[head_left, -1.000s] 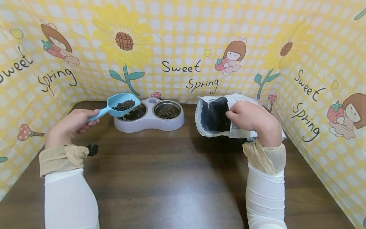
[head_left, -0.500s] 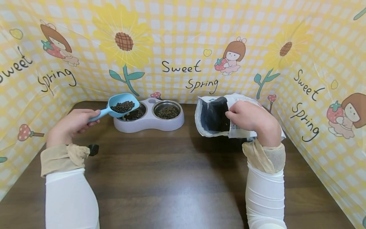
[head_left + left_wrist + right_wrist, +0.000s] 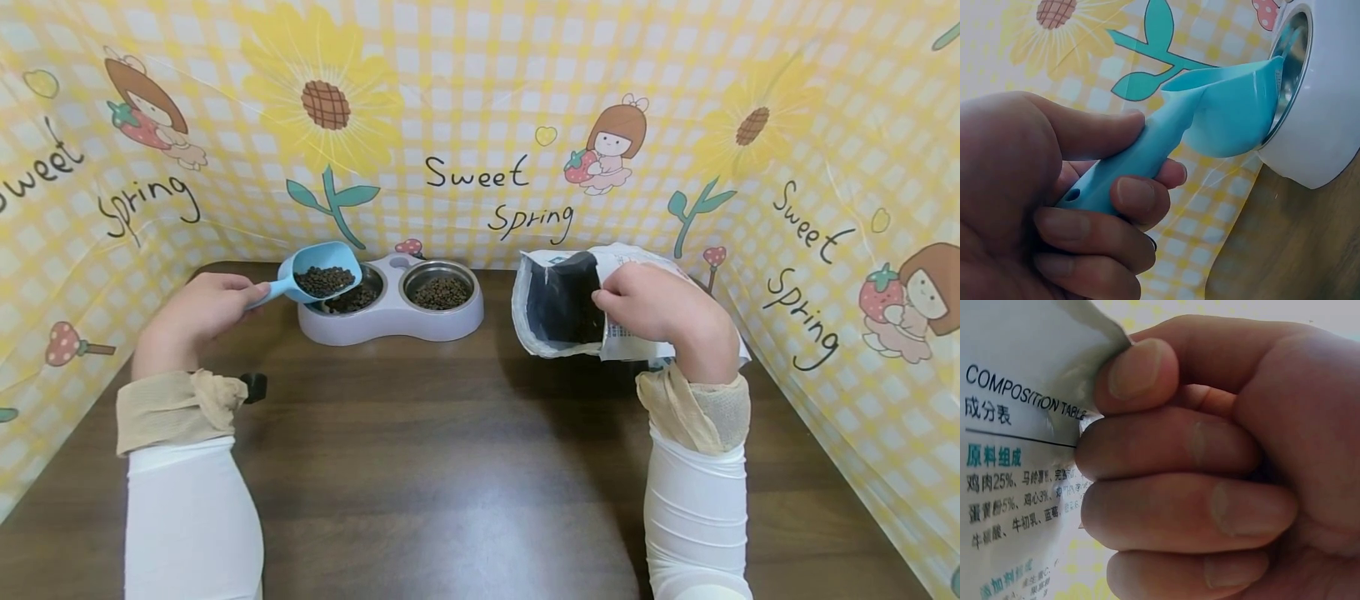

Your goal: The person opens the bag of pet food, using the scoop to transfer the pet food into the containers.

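Note:
My left hand grips the handle of a blue scoop with curled fingers. Brown kibble lies in the scoop, which hangs over the left bowl of a pale double pet bowl. Both steel bowls hold kibble; the scoop partly covers the left one. At the right, my right hand pinches the edge of a white pet food bag between thumb and curled fingers. The bag's mouth gapes to the left, showing a dark lining; its contents cannot be made out.
A dark wooden table lies under everything. Yellow checked cloth with printed flowers and figures stands at the back and both sides, close behind the bowls and the bag.
My left hand has shifted slightly right and up, and the scoop has turned a little over the left bowl, with kibble still in it. The right hand and bag have stayed in place.

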### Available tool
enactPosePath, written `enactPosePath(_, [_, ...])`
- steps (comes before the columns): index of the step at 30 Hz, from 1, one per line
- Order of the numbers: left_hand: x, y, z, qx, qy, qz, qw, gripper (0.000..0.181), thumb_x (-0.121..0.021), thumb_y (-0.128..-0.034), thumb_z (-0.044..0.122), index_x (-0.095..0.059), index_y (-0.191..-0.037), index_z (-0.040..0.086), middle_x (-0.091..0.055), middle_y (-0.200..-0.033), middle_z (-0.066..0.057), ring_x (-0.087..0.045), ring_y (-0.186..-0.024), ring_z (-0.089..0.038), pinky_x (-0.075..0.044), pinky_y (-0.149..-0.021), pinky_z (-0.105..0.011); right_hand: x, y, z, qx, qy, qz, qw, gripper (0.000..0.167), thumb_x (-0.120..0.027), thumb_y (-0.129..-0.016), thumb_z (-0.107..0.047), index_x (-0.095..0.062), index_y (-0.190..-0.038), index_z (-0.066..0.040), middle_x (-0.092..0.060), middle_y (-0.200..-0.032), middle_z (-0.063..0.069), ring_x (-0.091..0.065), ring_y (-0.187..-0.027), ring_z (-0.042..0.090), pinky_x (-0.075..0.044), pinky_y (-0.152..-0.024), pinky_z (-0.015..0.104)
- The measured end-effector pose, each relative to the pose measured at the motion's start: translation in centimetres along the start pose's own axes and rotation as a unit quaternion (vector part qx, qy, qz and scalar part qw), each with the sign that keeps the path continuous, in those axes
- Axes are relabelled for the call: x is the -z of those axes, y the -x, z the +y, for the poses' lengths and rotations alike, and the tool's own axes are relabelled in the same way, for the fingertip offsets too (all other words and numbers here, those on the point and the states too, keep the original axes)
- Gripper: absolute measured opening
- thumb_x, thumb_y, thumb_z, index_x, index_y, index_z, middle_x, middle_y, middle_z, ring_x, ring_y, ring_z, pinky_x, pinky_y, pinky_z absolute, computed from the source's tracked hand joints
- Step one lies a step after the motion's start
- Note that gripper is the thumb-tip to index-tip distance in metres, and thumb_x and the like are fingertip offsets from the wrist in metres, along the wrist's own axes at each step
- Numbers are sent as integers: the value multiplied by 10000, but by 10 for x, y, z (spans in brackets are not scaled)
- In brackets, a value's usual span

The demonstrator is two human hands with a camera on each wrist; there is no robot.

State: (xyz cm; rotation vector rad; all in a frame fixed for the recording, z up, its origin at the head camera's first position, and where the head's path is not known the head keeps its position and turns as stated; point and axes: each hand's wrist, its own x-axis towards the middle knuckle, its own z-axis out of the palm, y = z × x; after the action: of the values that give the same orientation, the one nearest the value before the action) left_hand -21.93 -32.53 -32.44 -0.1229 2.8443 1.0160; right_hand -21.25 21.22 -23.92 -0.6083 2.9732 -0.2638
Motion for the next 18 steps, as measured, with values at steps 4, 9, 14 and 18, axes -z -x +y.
enactPosePath(4, [-1, 1, 7, -117, -172, 99, 9997, 486, -463, -1141, 482, -652, -882, 117, -505, -810, 39, -432, -857, -232, -361, -746, -365, 0, 0, 0, -9, 22, -7, 10000, 479, -494, -1082, -248, -474, -608, -180, -384, -597, -49, -436, -578, 174, -372, -604, 329])
enactPosePath(9, [-1, -1, 9, -222, -352, 116, 9991, 474, -465, -1142, 443, -676, -918, 81, -509, -825, 12, -441, -867, -249, -374, -744, -372, 1, 0, -1, 15, 68, -2, 10000, 473, -489, -1077, -238, -466, -609, -178, -383, -605, -45, -442, -591, 180, -374, -614, 329])
enactPosePath(14, [-3, -2, 11, -229, -471, 99, 9986, 457, -479, -1137, 442, -658, -913, 85, -505, -839, -33, -443, -872, -263, -374, -729, -376, 1, 0, -1, 5, 77, -14, 10000, 472, -492, -1081, -239, -470, -614, -179, -390, -615, -42, -448, -602, 186, -376, -618, 332])
enactPosePath(18, [-3, 0, 11, -138, -541, 57, 9984, 472, -477, -1133, 477, -663, -1008, 62, -544, -946, -117, -464, -947, -311, -394, -744, -390, 1, 0, -1, 21, 103, 18, 9999, 470, -496, -1080, -240, -478, -615, -177, -397, -617, -39, -454, -604, 187, -379, -622, 332])
